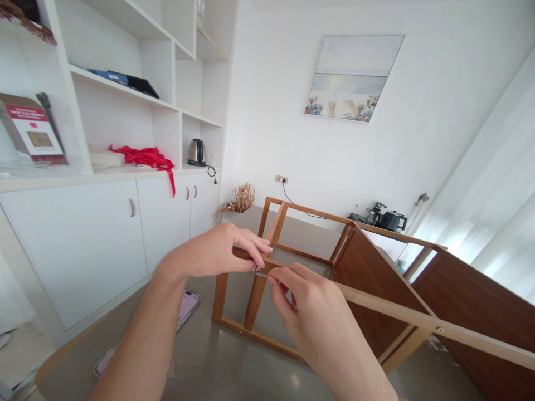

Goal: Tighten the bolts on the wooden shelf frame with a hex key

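A wooden furniture frame [388, 302] with slim rails and dark brown panels lies on its side on the grey-topped table [196, 356]. At its near upper rail, my right hand [307, 298] pinches the long arm of a small metal hex key [262, 274] between thumb and forefinger. My left hand [232, 250] reaches in from the left over the same rail. Its thumb and fingertips close around the bent end of the key, against the wood. The key's tip and any bolt under it are hidden by these fingers. Another bolt head [439, 329] shows further right along the rail.
A phone [190, 303] lies on the table beneath my left forearm, which partly covers it. Dried plant stems [242, 197] sit at the table's far end. White shelving with cupboards [104, 245] stands left; a black kettle [392, 220] is at the back right.
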The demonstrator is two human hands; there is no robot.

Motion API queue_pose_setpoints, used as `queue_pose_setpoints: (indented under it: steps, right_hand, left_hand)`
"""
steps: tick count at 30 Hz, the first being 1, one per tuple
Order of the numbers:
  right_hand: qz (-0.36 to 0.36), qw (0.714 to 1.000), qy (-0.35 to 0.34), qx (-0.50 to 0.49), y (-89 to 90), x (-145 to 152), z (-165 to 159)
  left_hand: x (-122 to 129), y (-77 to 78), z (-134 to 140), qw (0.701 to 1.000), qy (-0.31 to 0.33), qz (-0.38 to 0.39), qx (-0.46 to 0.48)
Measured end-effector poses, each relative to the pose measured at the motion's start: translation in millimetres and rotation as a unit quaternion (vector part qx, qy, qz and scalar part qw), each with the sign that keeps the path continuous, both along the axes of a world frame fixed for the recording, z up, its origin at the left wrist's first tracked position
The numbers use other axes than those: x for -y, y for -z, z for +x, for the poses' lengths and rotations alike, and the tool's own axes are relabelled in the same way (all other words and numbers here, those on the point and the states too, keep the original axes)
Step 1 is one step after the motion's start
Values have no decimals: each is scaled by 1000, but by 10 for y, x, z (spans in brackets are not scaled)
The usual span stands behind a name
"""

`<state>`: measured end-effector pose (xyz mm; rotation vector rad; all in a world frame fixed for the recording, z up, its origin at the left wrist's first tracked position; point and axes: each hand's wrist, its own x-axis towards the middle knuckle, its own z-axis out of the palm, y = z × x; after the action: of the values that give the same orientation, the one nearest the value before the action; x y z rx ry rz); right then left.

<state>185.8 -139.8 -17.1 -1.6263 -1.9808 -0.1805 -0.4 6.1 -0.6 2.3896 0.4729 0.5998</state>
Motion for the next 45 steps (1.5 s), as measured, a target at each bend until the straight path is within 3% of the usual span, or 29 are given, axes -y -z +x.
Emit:
queue_pose_setpoints:
  steps: [5, 20, 33, 45]
  right_hand:
    - [1, 1000, 11, -6, 3, -2, -17]
    - [-109, 994, 1, 3, 10, -40, -141]
    - [-71, 997, -27, -6, 142, -172, -230]
    - [-27, 999, -6, 19, 205, -233, -312]
  left_hand:
    - [-9, -1, -6, 1000, 1, 4, -1]
    - [-3, -3, -3, 1000, 13, 7, 4]
    - [-5, 2, -2, 1000, 11, 7, 7]
    - [-8, 7, -8, 1000, 7, 8, 4]
